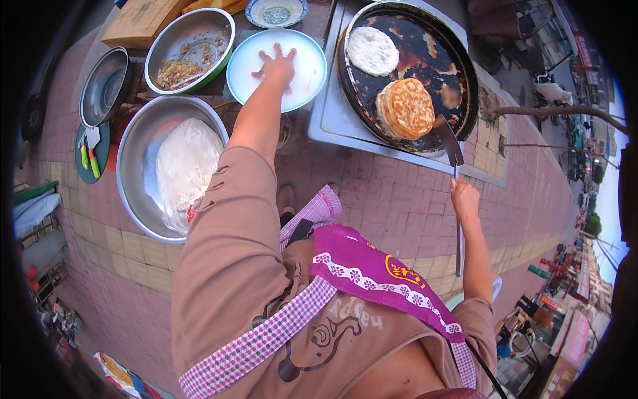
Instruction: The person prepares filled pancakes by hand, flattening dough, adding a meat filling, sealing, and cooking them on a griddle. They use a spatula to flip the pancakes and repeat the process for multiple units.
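Observation:
My left hand (pixel 277 68) lies with spread fingers over a round white plate with a light blue rim (pixel 244 92); whether something flat lies under the palm, I cannot tell. My right hand (pixel 464 197) grips the handle of a metal spatula (pixel 450 142), whose blade reaches over the near edge of a large round black pan (pixel 438 55). Beside the blade, a stack of browned flatbreads (pixel 406 109) sits in the pan. A pale flatbread (pixel 373 51) lies farther back at the pan's left side. Scorched patches and oil cover parts of the pan.
Left of the plate stand a steel bowl of filling (pixel 182 72), an emptier steel bowl (pixel 103 87) and a large basin (pixel 144 194) holding a plastic bag of dough (pixel 187 164). Green-handled knives (pixel 92 152) lie on a dark green board. A patterned dish (pixel 276 12) stands behind the plate.

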Available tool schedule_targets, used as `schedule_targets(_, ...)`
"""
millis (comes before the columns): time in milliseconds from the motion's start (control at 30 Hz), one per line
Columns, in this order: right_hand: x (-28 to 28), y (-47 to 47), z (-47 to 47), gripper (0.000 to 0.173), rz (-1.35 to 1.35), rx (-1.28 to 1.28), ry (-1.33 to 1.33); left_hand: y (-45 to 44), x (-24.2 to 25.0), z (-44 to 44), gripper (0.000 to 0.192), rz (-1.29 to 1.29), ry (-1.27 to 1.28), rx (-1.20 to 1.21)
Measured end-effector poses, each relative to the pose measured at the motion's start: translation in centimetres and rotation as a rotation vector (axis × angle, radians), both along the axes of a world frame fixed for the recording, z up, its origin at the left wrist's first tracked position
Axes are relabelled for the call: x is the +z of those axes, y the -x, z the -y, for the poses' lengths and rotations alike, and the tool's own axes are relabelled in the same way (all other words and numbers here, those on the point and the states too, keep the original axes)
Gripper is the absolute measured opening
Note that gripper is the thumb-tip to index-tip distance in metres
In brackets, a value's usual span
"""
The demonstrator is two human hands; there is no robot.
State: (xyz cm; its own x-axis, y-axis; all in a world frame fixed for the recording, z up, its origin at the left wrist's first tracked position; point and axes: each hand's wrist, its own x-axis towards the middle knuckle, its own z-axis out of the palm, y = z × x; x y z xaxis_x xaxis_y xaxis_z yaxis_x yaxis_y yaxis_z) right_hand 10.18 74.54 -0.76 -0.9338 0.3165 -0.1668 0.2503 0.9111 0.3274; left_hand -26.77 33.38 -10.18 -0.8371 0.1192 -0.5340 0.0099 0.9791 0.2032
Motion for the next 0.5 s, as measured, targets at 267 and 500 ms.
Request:
schedule_targets(267, -2.8, 3.1, -1.9, 0.034, -0.007, 0.059, 0.026, 0.1, -0.1, 0.1, 0.124, -0.001, 0.016, -0.016)
schedule_targets(500, 1.9, 8.7, 3.1, 0.039, -0.047, 0.076, 0.080, 0.0, 0.1, 0.0, 0.124, -0.017, 0.011, -0.013)
